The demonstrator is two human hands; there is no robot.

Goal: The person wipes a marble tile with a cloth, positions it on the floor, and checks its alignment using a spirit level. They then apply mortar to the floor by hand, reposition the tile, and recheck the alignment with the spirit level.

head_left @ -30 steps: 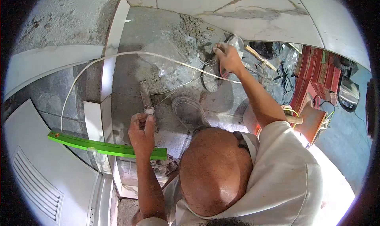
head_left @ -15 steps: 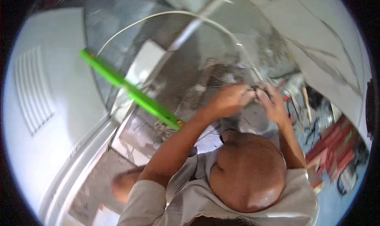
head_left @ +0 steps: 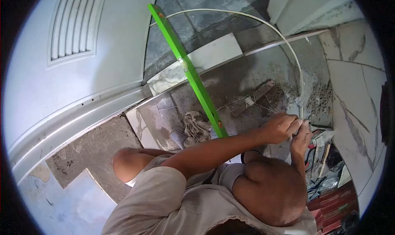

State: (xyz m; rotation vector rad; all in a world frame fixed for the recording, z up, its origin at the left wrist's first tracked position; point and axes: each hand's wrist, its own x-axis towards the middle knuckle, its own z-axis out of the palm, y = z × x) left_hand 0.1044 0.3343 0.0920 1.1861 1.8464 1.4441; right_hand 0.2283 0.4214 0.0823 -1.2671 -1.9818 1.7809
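Note:
My left hand (head_left: 282,128) reaches across to the right with its fingers pinched together at the end of a white cable (head_left: 288,43). Close against it, my right hand (head_left: 301,139) also has its fingertips closed at that cable end. The exact grip of each is partly hidden by the fingers. From my hands the cable rises and arcs left, passing behind the upper end of a long green spirit level (head_left: 191,75). That level lies slantwise over a marble-patterned strip (head_left: 216,52), its lower end near my left forearm.
A white louvred door (head_left: 111,37) stands at left. Grey floor holds a crumpled cloth (head_left: 197,126) and a flat wooden piece (head_left: 263,89) with thin string. Marble-look tiles (head_left: 354,107) are at right. Tools, plastic bags and red pieces (head_left: 335,206) lie at lower right, beside my knee.
The view has shifted and turned, and is sharper. My hands stay together at the cable end, now lower and farther right in view. The level appears farther right and steeper.

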